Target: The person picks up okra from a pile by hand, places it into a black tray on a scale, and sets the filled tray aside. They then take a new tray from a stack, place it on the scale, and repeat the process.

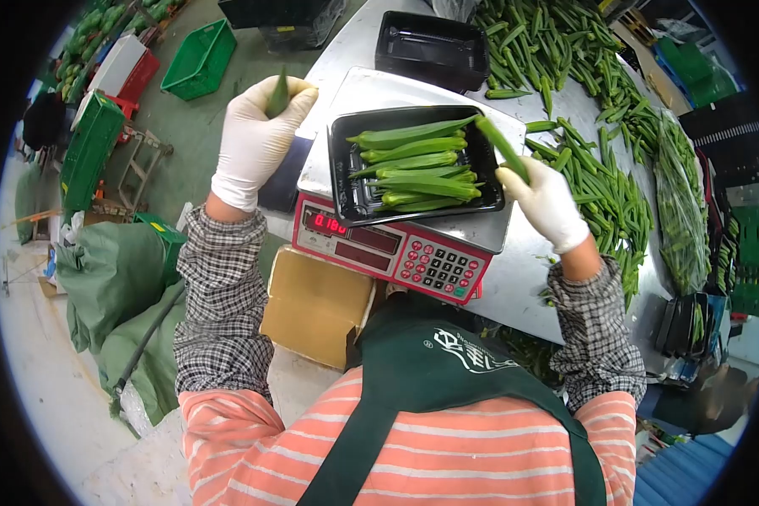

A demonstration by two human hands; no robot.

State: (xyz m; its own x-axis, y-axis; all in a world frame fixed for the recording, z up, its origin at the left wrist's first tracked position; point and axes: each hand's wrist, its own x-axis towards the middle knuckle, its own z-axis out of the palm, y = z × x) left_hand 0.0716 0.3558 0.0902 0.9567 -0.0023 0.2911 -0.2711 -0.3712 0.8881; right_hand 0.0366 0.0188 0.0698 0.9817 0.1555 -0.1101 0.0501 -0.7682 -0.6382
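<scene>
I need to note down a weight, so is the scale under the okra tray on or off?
On: red digits glow at the left of the front of the scale, just below the black tray.

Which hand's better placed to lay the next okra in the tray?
Probably the right hand: its okra reaches the tray corner. The left hand holds another pod off to the side.

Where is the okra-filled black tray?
In the head view, the tray sits on the scale, upper middle, between the left hand and the right hand.
</scene>
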